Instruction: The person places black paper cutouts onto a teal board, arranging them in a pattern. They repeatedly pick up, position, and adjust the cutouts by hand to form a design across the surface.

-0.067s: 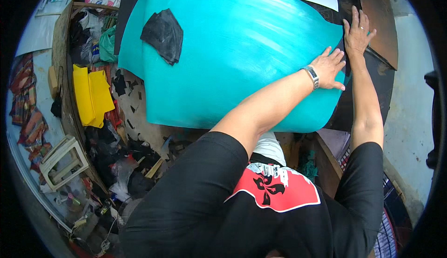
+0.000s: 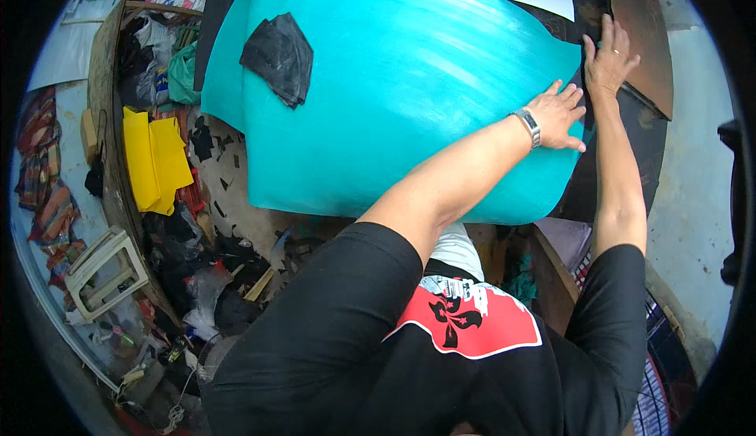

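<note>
Our left hand lies flat, fingers spread, on the right edge of the big turquoise sheet; our right hand rests just past that edge, fingers together, on the dark table. On the sheet's upper left lies a black scrap; left of the sheet sits folded yellow material.
</note>
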{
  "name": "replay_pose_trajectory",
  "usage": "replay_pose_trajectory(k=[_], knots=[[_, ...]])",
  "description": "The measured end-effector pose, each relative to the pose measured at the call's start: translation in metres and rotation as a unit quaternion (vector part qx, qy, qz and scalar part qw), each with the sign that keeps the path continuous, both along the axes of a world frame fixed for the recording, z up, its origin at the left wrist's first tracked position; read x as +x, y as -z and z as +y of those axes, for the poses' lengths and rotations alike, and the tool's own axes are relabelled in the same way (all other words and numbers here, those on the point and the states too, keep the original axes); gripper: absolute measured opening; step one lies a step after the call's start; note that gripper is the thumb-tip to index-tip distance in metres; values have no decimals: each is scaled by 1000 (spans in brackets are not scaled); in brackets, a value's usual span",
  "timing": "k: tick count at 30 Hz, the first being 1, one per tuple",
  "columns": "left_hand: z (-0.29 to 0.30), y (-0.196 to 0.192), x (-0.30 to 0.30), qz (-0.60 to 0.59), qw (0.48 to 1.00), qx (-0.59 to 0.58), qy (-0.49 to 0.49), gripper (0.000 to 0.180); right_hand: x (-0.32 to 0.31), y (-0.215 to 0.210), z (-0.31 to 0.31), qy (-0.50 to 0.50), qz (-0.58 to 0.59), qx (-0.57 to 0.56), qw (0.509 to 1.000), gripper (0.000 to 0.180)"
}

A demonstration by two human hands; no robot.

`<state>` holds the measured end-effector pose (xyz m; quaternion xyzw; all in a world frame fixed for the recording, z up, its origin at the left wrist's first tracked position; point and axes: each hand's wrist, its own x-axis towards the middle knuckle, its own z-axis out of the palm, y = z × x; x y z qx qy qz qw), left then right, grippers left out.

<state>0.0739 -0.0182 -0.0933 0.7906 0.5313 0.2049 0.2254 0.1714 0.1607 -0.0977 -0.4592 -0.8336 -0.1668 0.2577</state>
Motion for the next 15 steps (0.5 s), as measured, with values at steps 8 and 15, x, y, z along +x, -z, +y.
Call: replay_pose_trajectory(k=[8,15], knots=[[-95,-48,-218,-159,970,172,-73,35,-33,-90,-140,-59,335,-91,936,81],[-217,-70,-461,85,978,55,-181,36,-226,-72,-324,-165,377,-356,839,84]])
